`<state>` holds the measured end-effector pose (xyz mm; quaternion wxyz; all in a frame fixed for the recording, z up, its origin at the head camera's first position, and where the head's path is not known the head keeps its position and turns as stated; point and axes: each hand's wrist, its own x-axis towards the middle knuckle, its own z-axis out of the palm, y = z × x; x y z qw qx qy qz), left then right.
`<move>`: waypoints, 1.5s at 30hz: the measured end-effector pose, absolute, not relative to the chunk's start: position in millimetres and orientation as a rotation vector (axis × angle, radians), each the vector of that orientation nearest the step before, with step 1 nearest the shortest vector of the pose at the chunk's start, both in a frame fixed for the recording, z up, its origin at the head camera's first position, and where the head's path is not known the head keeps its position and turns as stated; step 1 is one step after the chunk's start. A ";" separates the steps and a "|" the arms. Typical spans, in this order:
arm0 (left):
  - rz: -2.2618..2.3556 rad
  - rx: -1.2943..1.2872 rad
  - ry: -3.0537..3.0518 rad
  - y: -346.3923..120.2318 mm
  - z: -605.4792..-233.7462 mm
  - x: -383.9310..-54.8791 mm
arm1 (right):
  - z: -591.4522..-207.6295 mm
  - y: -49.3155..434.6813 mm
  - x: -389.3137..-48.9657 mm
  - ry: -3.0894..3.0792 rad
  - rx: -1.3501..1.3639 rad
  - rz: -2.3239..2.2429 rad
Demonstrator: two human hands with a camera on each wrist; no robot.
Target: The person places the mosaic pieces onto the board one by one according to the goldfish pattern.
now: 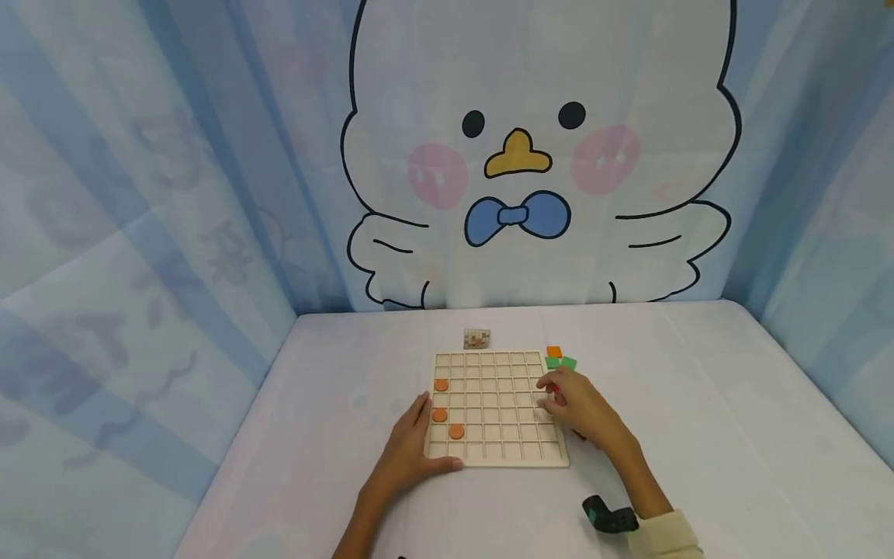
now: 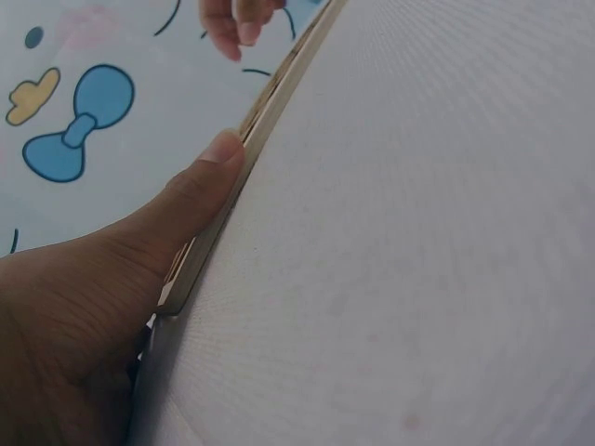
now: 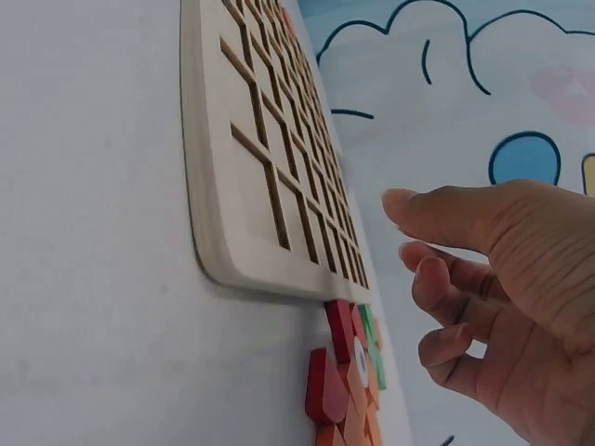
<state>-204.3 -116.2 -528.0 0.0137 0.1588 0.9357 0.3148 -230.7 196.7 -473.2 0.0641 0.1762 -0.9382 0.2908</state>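
Observation:
A pale wooden grid board (image 1: 503, 460) lies on the table, with orange round pieces (image 1: 456, 431) in several left-side cells. My left hand (image 1: 408, 446) rests at its near left corner, the thumb straight along the front edge and the fingers extended along the left edge. In the left wrist view the thumb (image 2: 200, 186) touches the board's rim (image 2: 191, 274). Over the right edge hovers my right hand (image 1: 583, 407), fingers loosely bent, thumb apart from them, nothing visible between them. Red pieces (image 3: 325, 386) and green pieces (image 3: 368, 325) lie beside the board below that hand.
Behind the board is a small patterned card or packet (image 1: 477, 338). Orange and green tiles (image 1: 569, 362) sit at its far right corner. A black curved device (image 1: 608, 516) is by the right wrist. A cartoon-printed curtain (image 1: 517, 264) stands behind the white table (image 1: 698, 388).

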 end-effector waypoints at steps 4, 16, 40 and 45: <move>0.984 0.471 2.910 -115.3 -527.3 -205.2 | -475.7 207.8 -232.3 -2.823 0.513 0.855; 0.996 0.455 2.899 -115.3 -527.9 -203.5 | -487.7 227.1 -234.8 -2.921 0.302 0.841; 1.002 0.458 2.900 -116.2 -532.0 -204.5 | -498.1 235.1 -247.6 -2.911 0.030 0.724; 0.996 0.456 2.900 -116.4 -531.4 -204.0 | -496.4 235.0 -249.4 -2.939 0.018 0.732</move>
